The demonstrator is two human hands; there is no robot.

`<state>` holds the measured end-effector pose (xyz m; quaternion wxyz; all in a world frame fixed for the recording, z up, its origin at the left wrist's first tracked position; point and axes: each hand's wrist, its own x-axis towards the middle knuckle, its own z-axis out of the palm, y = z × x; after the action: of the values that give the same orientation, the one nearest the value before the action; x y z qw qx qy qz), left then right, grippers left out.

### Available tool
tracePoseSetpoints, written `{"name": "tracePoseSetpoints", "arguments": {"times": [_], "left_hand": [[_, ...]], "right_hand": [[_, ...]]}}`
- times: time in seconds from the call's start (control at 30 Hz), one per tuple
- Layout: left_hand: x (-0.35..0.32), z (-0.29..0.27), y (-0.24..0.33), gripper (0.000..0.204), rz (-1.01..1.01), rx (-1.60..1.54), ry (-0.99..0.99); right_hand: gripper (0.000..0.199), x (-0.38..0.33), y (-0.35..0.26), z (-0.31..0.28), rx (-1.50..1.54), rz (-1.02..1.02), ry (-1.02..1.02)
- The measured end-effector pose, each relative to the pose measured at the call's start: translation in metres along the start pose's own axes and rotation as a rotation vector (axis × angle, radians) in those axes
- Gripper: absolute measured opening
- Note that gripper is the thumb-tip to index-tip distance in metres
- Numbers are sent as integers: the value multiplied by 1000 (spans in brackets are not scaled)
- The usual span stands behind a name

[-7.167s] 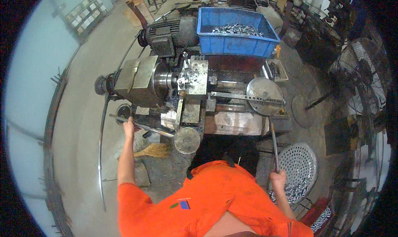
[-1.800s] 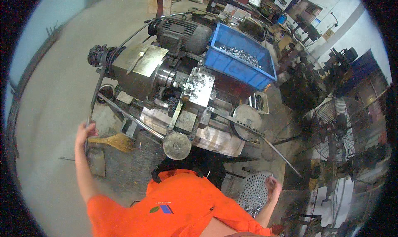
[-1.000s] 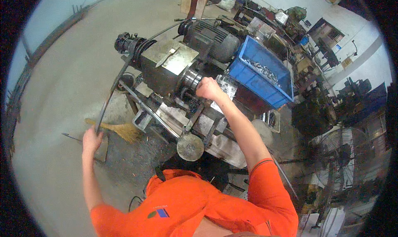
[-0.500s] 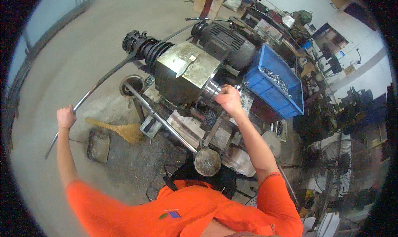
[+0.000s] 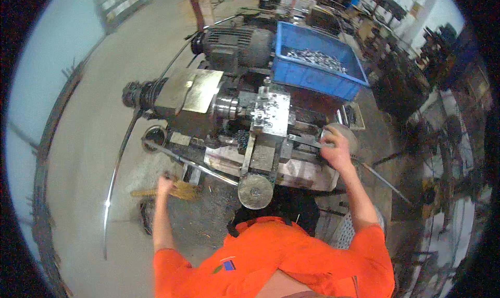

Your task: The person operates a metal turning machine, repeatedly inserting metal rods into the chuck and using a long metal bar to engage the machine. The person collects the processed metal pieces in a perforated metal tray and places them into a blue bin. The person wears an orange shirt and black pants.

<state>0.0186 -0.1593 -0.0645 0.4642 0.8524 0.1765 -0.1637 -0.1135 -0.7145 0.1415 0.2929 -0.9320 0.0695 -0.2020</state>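
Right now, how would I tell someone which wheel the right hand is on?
Find the grey lathe with the blue bin behind it. The right hand rests on a round metal handwheel at the machine's right end, beside the bin. Unlike the round knob facing the person, it sits off to the side.

I see a lathe (image 5: 250, 121) of dull, oily grey metal, its top plate (image 5: 190, 89) brassy and faintly shiny. The handwheel (image 5: 255, 191) looks matt, worn steel. The crate (image 5: 317, 63) is smooth blue plastic holding bright metal bits. The floor (image 5: 83, 141) is rough concrete.
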Motion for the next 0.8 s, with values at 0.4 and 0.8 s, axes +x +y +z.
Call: {"name": "tracePoseSetpoints", "arguments": {"times": [0.4,0.8], "left_hand": [[14,16,23,26,461,1146,124],[-18,-16,111,47,173,-234,41]], "right_hand": [[42,-139,202,-120,-608,413,134],[33,-241,271,-134,-843,907,-115]]}}
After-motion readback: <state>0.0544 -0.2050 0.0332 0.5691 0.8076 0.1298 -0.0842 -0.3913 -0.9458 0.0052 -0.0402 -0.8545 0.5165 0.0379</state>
